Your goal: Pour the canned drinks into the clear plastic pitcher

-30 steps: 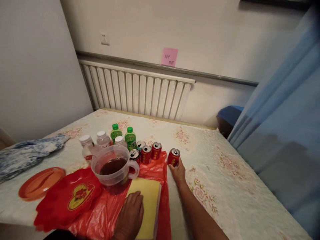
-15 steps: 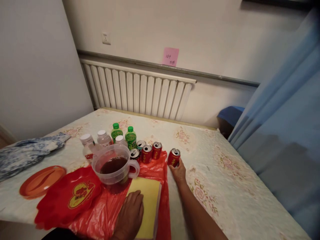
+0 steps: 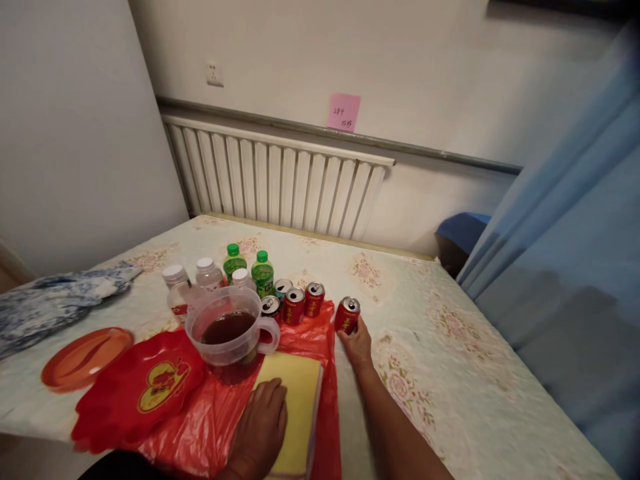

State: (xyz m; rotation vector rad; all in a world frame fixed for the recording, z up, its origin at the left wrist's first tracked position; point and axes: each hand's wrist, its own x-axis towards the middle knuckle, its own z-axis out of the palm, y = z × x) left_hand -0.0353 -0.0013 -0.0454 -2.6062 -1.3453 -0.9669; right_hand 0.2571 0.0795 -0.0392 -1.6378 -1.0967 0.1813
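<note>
The red can [image 3: 347, 315] looks like glossy metal, the jug [image 3: 227, 328] clear smooth plastic, the red bag [image 3: 210, 413] crinkled shiny plastic, and the tablecloth [image 3: 450, 347] matt patterned cloth.

The bed [image 3: 450, 333] wears a pale floral cover. On it lie a red plastic sheet [image 3: 305, 340], a blue-white cloth [image 3: 55, 303] at the left edge, an orange dish [image 3: 85, 348], capped bottles [image 3: 207, 275] and one red can [image 3: 348, 315] just beside the sheet.
</note>
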